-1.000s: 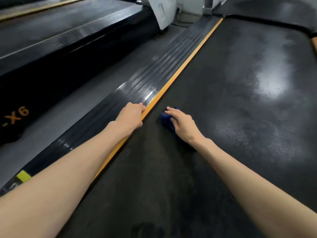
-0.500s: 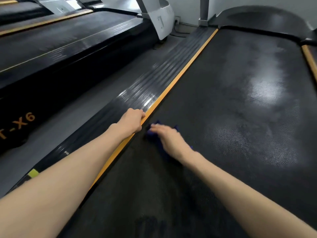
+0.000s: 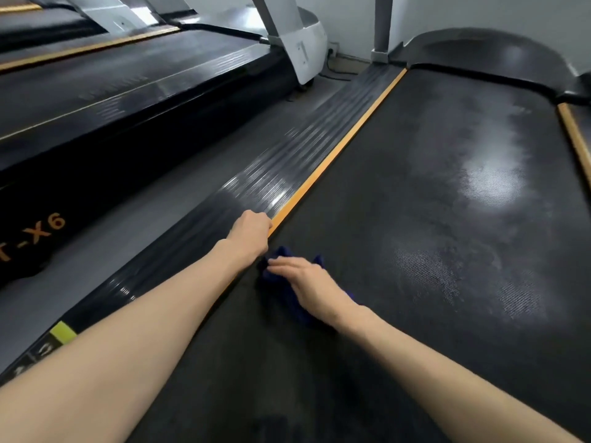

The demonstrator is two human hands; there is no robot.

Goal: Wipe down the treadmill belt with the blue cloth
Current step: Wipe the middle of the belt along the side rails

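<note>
The black textured treadmill belt [image 3: 431,219] fills the right side of the view, with pale shiny patches toward its far end. A crumpled blue cloth [image 3: 281,282] lies on the belt beside its left orange edge strip [image 3: 335,155]. My right hand [image 3: 307,282] presses flat on the cloth with fingers straight, covering most of it. My left hand [image 3: 251,230] rests on the ribbed black side rail [image 3: 256,190], with its fingers curled over the rail's inner edge at the orange strip.
A second treadmill [image 3: 112,100] stands parallel on the left, with a grey floor strip [image 3: 134,193] between. Its white upright base [image 3: 303,43] and a cable are at the back. A grey post [image 3: 382,24] rises by the far motor cover [image 3: 479,49].
My right hand has slid the cloth nearer to me along the belt's left edge, and now lies just behind my left hand. My left hand stayed on the rail. The view tilted up.
</note>
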